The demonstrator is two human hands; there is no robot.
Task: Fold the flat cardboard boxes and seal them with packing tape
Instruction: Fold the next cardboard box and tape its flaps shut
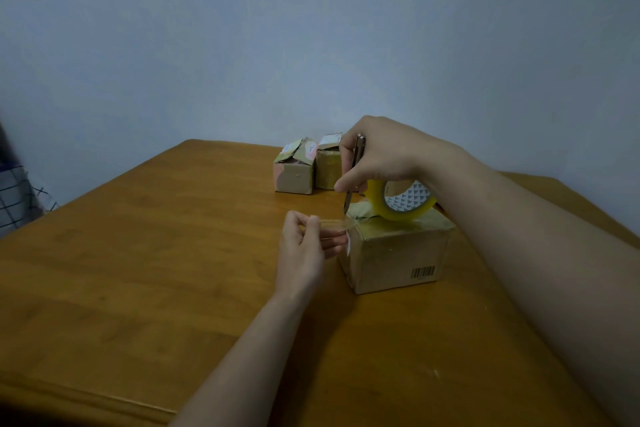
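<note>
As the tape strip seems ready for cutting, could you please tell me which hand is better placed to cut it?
The right hand: it holds the cutter just above the tape strip, which the left hand pinches taut.

Tape roll (401, 203) on near box (398, 253); two boxes (308, 168) behind.

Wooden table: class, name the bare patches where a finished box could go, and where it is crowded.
Free: the left side of the table, left of the left hand pinching the tape strip; also the near strip between the forearms. Crowded: around the barcoded box, with tape roll, right hand and cutter over it, and the two small boxes behind.
</note>
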